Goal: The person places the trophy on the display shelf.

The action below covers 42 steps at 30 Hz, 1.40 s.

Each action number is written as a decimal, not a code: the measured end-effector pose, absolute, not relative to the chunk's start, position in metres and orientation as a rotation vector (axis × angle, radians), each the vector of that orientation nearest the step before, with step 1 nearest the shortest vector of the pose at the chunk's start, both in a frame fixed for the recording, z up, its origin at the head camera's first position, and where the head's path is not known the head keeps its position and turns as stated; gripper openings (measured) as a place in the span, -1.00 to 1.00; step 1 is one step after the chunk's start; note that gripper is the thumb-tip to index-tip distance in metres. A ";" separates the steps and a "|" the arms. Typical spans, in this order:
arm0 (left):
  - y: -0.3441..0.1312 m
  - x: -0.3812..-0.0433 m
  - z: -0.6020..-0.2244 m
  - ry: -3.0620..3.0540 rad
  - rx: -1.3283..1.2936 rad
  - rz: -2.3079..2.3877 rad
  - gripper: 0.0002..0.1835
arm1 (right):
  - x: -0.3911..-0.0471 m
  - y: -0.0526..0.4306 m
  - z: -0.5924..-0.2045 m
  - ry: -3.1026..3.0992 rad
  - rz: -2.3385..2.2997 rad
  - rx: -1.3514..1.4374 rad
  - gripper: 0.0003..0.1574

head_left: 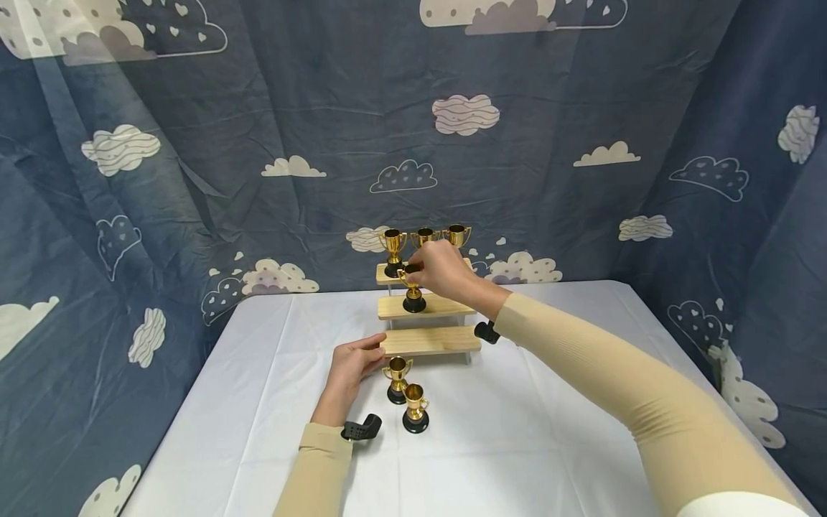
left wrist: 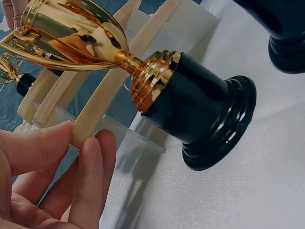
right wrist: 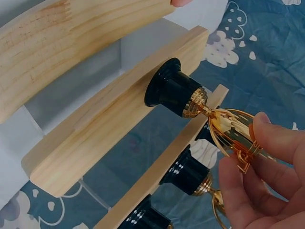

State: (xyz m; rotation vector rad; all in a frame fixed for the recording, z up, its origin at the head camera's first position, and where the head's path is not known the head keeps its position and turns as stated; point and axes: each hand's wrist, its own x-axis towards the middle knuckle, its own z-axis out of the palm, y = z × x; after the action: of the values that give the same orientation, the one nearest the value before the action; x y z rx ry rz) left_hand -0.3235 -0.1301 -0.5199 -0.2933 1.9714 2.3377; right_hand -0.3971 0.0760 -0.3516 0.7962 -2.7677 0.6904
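Observation:
My right hand pinches the cup of a small gold trophy by its rim and handle. The trophy's black base rests at the left part of the middle board of a three-step wooden display stand. With thumb and fingers, my left hand holds the left end of the stand's lowest board. Close by that hand, two more trophies stand upright on the table: one just before the stand and another nearer to me. The left wrist view shows one trophy large in front.
Three trophies stand in a row on the top board, among them a left one; my right hand partly hides the others. A white cloth covers the table. Behind hangs a blue curtain with cloud prints.

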 end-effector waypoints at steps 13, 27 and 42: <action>-0.129 -0.323 -0.519 1.961 -0.292 2.341 -0.61 | -0.395 0.076 -0.353 -2.773 0.603 0.776 -0.55; -0.130 -0.323 -0.521 1.960 -0.264 2.350 -0.62 | -0.390 0.075 -0.352 -2.742 0.571 0.776 -0.46; -0.127 -0.320 -0.517 1.958 -0.267 2.356 -0.59 | -0.366 0.078 -0.339 -2.678 0.506 0.774 -0.48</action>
State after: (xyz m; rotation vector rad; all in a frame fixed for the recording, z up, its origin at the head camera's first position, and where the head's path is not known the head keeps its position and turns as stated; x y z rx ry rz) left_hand -0.3200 -0.1273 -0.5173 -0.2673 1.9585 2.3564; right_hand -0.3657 0.0781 -0.3394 0.7738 -2.6783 0.5060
